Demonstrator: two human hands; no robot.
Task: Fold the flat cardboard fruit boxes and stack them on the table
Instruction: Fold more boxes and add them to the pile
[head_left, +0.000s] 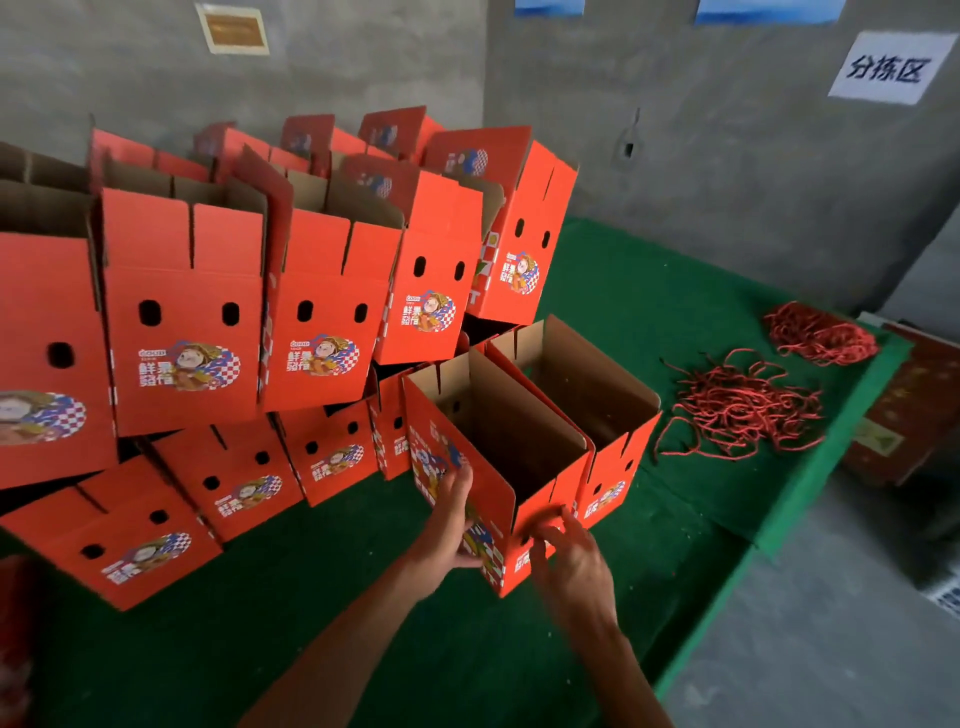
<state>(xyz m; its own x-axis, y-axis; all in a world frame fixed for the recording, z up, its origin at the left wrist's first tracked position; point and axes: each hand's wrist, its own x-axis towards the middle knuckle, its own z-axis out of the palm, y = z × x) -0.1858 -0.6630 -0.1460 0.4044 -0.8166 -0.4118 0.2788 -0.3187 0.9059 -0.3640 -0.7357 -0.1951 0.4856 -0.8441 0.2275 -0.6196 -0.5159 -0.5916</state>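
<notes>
An open-topped red fruit box (498, 447) stands upright on the green table (363, 623), its brown inside showing. My left hand (452, 519) presses flat against its long left side. My right hand (566, 556) touches the near narrow end by the corner, fingers bent at the top edge. A second open red box (587, 395) stands right behind it, touching. To the left, several folded red boxes (182, 322) are stacked in two layers, upper ones leaning.
Two heaps of red cord (748, 405) lie on the table's right part, near its edge. A dark red flat stack (904, 410) sits beyond the table's right edge. A grey concrete wall stands behind; a grey floor lies to the right.
</notes>
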